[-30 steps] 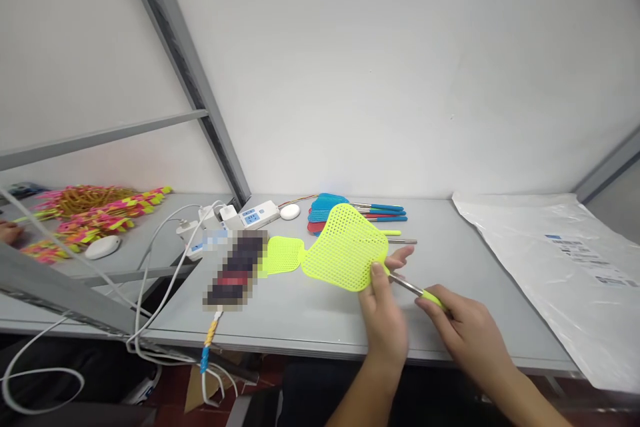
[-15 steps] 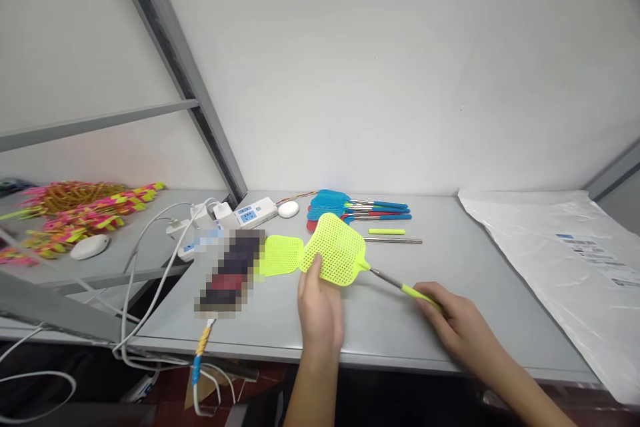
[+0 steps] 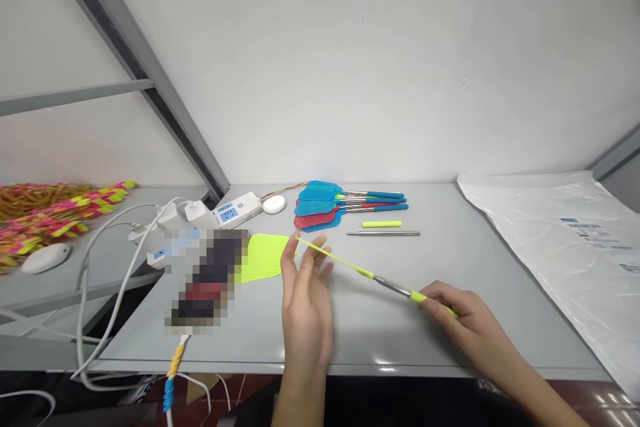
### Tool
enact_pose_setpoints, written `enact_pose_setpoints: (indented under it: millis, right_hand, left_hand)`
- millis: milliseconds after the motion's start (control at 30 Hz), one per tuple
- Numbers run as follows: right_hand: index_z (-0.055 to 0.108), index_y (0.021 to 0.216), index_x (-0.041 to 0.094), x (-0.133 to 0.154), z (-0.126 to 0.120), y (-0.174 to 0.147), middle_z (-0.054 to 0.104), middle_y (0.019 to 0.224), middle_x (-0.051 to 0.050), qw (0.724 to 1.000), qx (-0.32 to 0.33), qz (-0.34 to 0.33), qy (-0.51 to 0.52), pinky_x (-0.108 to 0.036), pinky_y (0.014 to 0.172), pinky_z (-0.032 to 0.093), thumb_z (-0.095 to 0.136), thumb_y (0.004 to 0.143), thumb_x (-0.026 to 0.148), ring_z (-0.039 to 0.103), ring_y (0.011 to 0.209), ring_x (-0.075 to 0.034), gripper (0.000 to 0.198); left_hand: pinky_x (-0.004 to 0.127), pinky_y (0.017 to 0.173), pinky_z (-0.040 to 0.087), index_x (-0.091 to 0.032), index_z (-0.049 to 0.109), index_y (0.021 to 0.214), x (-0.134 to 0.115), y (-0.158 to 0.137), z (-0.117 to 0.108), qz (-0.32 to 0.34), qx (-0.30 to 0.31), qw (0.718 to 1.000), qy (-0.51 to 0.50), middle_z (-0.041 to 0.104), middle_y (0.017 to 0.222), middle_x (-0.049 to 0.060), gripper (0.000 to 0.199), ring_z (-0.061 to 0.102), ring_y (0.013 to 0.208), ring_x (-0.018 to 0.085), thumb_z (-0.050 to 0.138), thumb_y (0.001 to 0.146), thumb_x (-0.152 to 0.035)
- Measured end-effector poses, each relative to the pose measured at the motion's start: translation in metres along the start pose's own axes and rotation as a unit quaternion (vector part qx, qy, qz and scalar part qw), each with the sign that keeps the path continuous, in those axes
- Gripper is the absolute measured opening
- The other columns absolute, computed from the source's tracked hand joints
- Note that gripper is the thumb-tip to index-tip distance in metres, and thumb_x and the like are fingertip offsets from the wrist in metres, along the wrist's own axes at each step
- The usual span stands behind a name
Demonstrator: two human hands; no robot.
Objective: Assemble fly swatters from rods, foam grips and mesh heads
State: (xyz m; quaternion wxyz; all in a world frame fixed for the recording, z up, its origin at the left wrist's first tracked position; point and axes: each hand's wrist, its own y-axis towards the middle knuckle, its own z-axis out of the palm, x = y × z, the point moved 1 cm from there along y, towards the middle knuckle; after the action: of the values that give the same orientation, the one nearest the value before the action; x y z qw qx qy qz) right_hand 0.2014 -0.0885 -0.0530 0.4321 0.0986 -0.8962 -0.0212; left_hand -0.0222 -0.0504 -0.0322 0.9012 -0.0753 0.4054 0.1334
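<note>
A yellow-green fly swatter point(image 3: 393, 285) with a telescopic metal shaft is held edge-on above the table. My right hand point(image 3: 463, 317) is closed round its grip. My left hand point(image 3: 306, 307) is beside the swatter's head, fingers spread apart, with the thin edge of the head passing by the fingertips; whether they touch it is hard to tell. A loose yellow-green swatter head point(image 3: 267, 257) lies flat on the table left of that hand. Farther back lie a yellow-green grip tube point(image 3: 381, 224) and a bare metal rod point(image 3: 383, 233).
Several blue and red fly swatters point(image 3: 320, 203) are stacked near the wall. A power strip point(image 3: 237, 212), a white round device point(image 3: 274, 204) and a pixelated phone-like object point(image 3: 213, 280) are at left. A white plastic bag point(image 3: 550, 240) covers the table's right side.
The swatter has turned from showing its broad face to edge-on. My left hand's thumb has come off the mesh face and its fingers have spread. The camera view has shifted slightly.
</note>
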Motion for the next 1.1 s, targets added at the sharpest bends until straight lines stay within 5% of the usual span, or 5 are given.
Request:
enact_pose_setpoints:
  millis: [167,400,600,700,1100]
  right_hand:
    - [0.064,0.095,0.025,0.005,-0.001,0.000,0.067,0.084,0.001,1.000,0.007,0.007,0.006,-0.022,0.066,0.047,0.053,0.089,0.045,0.061,0.075,-0.015,0.023]
    - [0.067,0.096,0.025,0.004,0.001,-0.003,0.069,0.087,0.000,1.000,-0.011,-0.022,0.014,-0.024,0.070,0.046,0.050,0.091,0.042,0.062,0.078,-0.017,0.024]
    - [0.069,0.101,0.027,0.001,0.005,-0.004,0.069,0.084,0.001,0.999,-0.017,-0.049,-0.010,-0.024,0.070,0.045,0.050,0.092,0.040,0.062,0.076,-0.016,0.024]
    - [0.069,0.101,0.027,0.002,0.005,-0.004,0.068,0.081,0.002,0.998,-0.014,-0.056,-0.009,-0.023,0.067,0.044,0.048,0.093,0.039,0.061,0.072,-0.015,0.025]
    - [0.060,0.078,0.021,0.007,0.001,-0.004,0.057,0.069,0.002,0.997,0.067,-0.024,0.037,-0.025,0.065,0.037,0.036,0.097,0.045,0.052,0.066,-0.013,0.039]
  left_hand:
    - [0.030,0.094,0.044,-0.027,0.056,0.121,0.003,-0.001,-0.002,0.052,-0.005,0.999,0.012,0.063,0.120,0.005,0.039,0.059,0.109,0.017,0.066,0.083,-0.029]
    - [0.032,0.095,0.044,-0.022,0.060,0.119,0.006,-0.009,-0.004,0.028,0.022,0.993,0.113,0.064,0.118,0.008,0.037,0.058,0.112,0.022,0.063,0.085,-0.038]
    - [0.031,0.085,0.044,-0.018,0.065,0.090,0.009,-0.020,0.000,-0.013,0.171,0.929,0.327,0.067,0.091,0.006,0.028,0.061,0.091,0.020,0.055,0.089,-0.044]
    - [0.032,0.087,0.042,-0.018,0.065,0.086,0.008,-0.024,0.003,-0.004,0.193,0.906,0.376,0.065,0.090,0.005,0.030,0.059,0.092,0.019,0.053,0.090,-0.045]
    - [0.032,0.086,0.042,-0.019,0.071,0.091,0.004,-0.024,0.006,-0.010,0.165,0.941,0.297,0.066,0.093,0.005,0.032,0.056,0.080,0.017,0.052,0.089,-0.044]
